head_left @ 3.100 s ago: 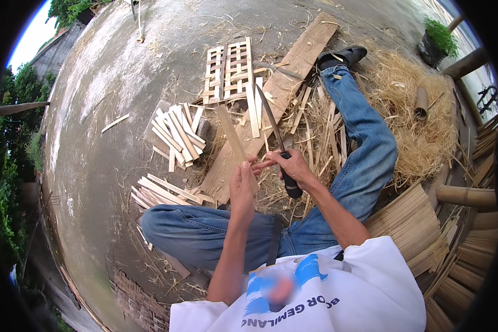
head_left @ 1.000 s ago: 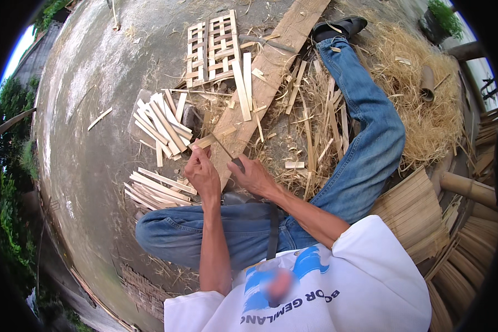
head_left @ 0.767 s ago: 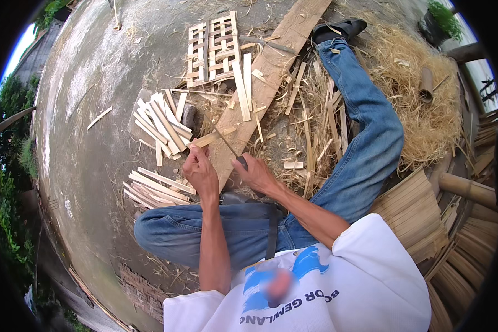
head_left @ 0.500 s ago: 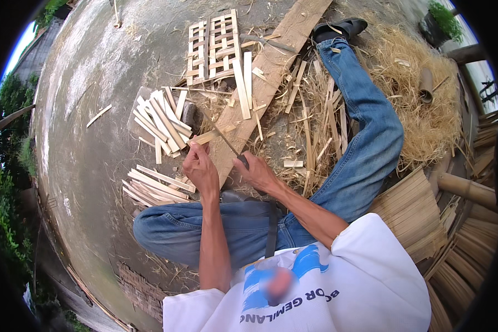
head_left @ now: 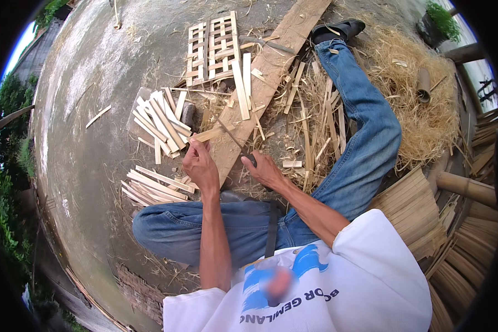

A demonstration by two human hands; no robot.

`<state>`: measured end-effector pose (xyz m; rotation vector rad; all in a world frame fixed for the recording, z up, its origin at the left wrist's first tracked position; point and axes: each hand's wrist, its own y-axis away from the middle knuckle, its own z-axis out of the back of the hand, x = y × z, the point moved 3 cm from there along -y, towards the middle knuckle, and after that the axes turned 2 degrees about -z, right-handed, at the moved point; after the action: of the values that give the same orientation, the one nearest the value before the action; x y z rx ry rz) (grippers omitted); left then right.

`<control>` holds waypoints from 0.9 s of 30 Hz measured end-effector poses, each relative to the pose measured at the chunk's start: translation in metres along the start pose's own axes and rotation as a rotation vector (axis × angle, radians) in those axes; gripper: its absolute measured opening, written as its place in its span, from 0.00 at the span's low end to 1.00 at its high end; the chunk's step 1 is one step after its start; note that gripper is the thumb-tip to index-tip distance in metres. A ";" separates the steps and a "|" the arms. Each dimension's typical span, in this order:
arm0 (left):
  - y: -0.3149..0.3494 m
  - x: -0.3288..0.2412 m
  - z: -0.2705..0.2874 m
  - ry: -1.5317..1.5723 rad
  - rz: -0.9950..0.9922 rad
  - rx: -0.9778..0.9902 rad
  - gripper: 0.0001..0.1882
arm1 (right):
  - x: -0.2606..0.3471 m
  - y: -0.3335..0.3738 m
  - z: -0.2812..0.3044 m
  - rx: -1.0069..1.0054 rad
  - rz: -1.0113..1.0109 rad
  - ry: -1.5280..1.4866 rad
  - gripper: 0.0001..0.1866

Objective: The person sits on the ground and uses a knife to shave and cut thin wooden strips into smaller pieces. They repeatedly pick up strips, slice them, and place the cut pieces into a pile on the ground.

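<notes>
**Crossing a pale strip (head_left: 211, 134) with a knife (head_left: 238, 143)**

Left hand (head_left: 201, 166): fingertips pinched on the strip's near end; the remainder projects from the pinch, forward and right, above the plank (head_left: 290, 36).

Right hand (head_left: 264, 169): just right of the left, fingers closed round the knife's dark handle. Blade slants forward-left, crossing the strip toward its free end; whether the edge bites cannot be told.

Handling, in judgement: pinch firm and square, so a thin piece does not twist; blade angle shallow and even; pressure light, strokes directed away from the pinching fingertips. A steep edge would likely dig in.

Bundle of strips (head_left: 155, 185): left of the left hand, slightly bodyward.

Fanned strips (head_left: 163, 124): forward-left of the pinch, near it.

Loose pair of strips (head_left: 242, 91): beyond the held strip's free end.

Woven panel (head_left: 211, 48): farther forward, past the fan.

Shavings heap (head_left: 409, 119): well apart, right of the right hand.
</notes>
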<state>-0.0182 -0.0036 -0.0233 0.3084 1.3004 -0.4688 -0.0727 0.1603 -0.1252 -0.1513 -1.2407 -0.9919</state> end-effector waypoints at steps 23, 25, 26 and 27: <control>0.001 0.002 0.000 0.039 0.068 -0.035 0.24 | -0.019 0.018 -0.015 0.007 -0.020 -0.064 0.28; -0.004 0.001 -0.001 0.020 0.051 -0.051 0.24 | -0.037 0.009 -0.022 -0.041 -0.082 -0.095 0.29; -0.004 0.002 -0.002 0.030 0.051 -0.047 0.23 | -0.034 0.011 -0.019 -0.026 -0.094 -0.051 0.29; -0.006 0.003 -0.002 0.040 0.051 -0.043 0.23 | -0.031 0.014 -0.016 -0.011 -0.105 -0.006 0.30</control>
<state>-0.0225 -0.0077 -0.0263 0.3154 1.3370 -0.3926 -0.0513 0.1757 -0.1513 -0.0990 -1.2593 -1.0896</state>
